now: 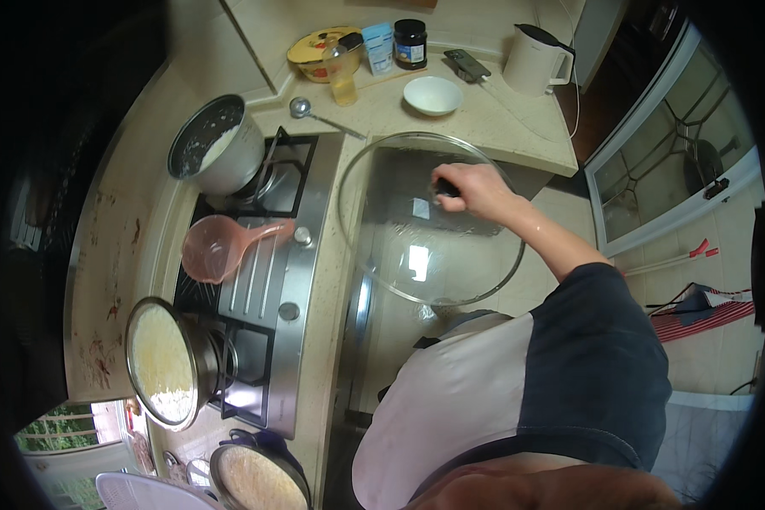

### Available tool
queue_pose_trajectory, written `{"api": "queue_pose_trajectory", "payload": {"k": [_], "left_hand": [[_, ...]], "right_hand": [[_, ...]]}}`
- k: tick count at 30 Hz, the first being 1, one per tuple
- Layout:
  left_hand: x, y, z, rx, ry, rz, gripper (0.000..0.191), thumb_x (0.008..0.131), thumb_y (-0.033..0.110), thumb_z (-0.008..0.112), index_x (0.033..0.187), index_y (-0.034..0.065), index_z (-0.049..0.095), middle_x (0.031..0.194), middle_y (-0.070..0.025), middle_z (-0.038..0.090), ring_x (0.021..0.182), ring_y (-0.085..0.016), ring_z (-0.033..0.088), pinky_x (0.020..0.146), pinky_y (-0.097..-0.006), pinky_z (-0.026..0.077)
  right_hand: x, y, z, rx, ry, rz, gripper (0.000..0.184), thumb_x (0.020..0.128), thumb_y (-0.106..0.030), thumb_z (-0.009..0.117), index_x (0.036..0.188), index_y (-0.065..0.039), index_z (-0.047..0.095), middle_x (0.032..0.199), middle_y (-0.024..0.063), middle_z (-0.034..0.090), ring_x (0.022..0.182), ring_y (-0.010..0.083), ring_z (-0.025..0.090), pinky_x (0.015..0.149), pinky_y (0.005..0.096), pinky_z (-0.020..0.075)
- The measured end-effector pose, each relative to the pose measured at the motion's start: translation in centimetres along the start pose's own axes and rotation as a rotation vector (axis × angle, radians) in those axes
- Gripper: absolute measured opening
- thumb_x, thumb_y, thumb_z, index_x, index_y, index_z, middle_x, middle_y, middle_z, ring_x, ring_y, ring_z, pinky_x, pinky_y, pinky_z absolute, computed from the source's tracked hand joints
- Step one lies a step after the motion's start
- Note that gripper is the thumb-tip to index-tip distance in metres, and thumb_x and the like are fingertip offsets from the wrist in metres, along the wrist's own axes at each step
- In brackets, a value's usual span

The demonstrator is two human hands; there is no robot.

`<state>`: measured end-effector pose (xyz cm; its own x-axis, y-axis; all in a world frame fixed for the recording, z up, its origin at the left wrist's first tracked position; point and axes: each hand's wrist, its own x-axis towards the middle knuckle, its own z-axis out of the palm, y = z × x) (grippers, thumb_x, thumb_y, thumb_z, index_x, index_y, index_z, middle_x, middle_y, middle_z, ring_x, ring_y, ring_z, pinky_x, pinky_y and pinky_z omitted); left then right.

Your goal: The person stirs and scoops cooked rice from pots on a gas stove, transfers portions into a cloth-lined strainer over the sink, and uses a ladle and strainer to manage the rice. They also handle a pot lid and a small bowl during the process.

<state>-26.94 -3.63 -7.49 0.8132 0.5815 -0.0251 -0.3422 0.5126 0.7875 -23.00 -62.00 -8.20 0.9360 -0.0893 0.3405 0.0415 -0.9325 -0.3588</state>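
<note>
A large round glass pot lid (pixel 389 255) with a metal rim hangs in front of me, past the counter's edge. My right hand (pixel 468 189) grips its black knob. My left hand is out of view. To the left is a steel gas stove (pixel 248 274). On it are a grey metal pot (pixel 229 156) with white residue inside, a translucent pink plastic ladle-shaped scoop (pixel 213 248), and a round metal vessel (pixel 197 363) filled with pale yellow and white food.
The counter (pixel 382 115) bears a white bowl (pixel 432 95), a metal ladle (pixel 301 108), an oil bottle (pixel 343 86), a dark jar (pixel 410 44), a phone (pixel 466 64) and a white kettle (pixel 532 60). Another filled pan (pixel 259 478) stands at the bottom, beside a pale plastic basket (pixel 146 492).
</note>
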Motion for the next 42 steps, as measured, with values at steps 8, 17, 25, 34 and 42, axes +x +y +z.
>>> {"api": "queue_pose_trajectory", "payload": {"k": [8,17,25,34,42], "left_hand": [[-3.5,-4.6,6.9,0.051,-0.010,0.010,0.067,0.083,0.002,0.057,0.139,-0.0096,0.023,0.134,-0.0259,0.042,0.120,-0.037,0.047,0.105,-0.0417,0.043],[-6.5,-7.7,11.8,0.098,-0.014,0.046,0.067,0.083,0.002,0.057,0.139,-0.0100,0.023,0.134,-0.0262,0.042,0.120,-0.037,0.048,0.104,-0.0409,0.043],[-7.5,-8.2,12.7,0.098,0.004,0.078,0.067,0.083,0.001,0.058,0.139,-0.0104,0.022,0.134,-0.0265,0.043,0.120,-0.037,0.048,0.104,-0.0401,0.043],[-8.8,-1.2,5.0,-0.133,-0.022,0.055,0.068,0.083,0.001,0.058,0.139,-0.0108,0.022,0.134,-0.0269,0.043,0.120,-0.037,0.048,0.104,-0.0393,0.044],[-16.1,-0.2,8.8,0.017,0.179,0.265,0.076,0.079,0.006,0.062,0.138,-0.0119,0.019,0.136,-0.0261,0.038,0.117,-0.037,0.049,0.103,-0.0455,0.045]], "right_hand": [[-4.9,14.9,-4.2,-0.154,0.061,0.382,0.031,0.080,-0.034,0.060,0.092,-0.006,0.059,0.081,0.0160,0.064,0.076,0.0356,0.060,0.067,0.0439,0.0477],[-5.0,24.0,-4.3,-0.219,0.082,0.532,0.030,0.080,-0.034,0.060,0.091,-0.006,0.059,0.078,0.0155,0.064,0.075,0.0341,0.062,0.066,0.0437,0.0486],[-4.0,30.5,-4.1,-0.343,0.067,0.559,0.031,0.080,-0.035,0.060,0.089,-0.006,0.058,0.076,0.0150,0.064,0.072,0.0337,0.062,0.064,0.0437,0.0493],[-1.6,32.1,-3.6,-0.258,0.068,0.604,0.034,0.080,-0.035,0.062,0.096,-0.005,0.056,0.082,0.0187,0.064,0.079,0.0349,0.062,0.071,0.0437,0.0479],[4.4,23.1,-5.6,-0.254,0.029,0.592,0.053,0.080,-0.042,0.070,0.107,0.001,0.057,0.085,0.0195,0.066,0.076,0.0321,0.063,0.069,0.0409,0.0492]]}}
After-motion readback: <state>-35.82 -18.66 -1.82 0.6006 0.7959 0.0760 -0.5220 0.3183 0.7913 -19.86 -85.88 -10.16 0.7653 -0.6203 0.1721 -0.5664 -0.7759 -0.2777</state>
